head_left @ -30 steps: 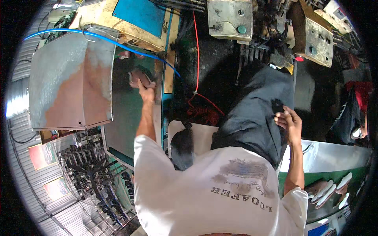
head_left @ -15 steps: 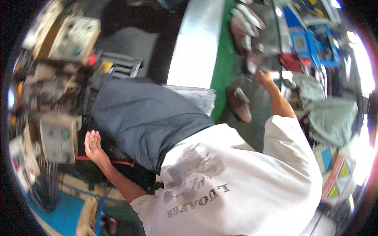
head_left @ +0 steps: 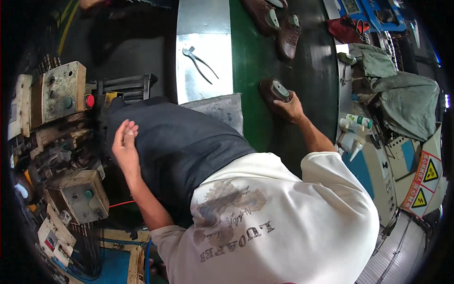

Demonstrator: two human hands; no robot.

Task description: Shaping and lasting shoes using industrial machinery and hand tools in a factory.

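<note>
My right hand point(head_left: 289, 108) rests on a brown shoe point(head_left: 274, 91) on the dark green surface point(head_left: 250, 61), fingers curled over its heel end. It looks stiff and light; grip the heel. My left hand point(head_left: 125, 144) hangs open, empty.

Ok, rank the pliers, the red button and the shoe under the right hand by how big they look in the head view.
Largest to smallest:
1. Pliers, on the metal sheet.
2. Shoe under the right hand; partly covered, so it may match the pliers.
3. Red button, clearly smallest.
</note>
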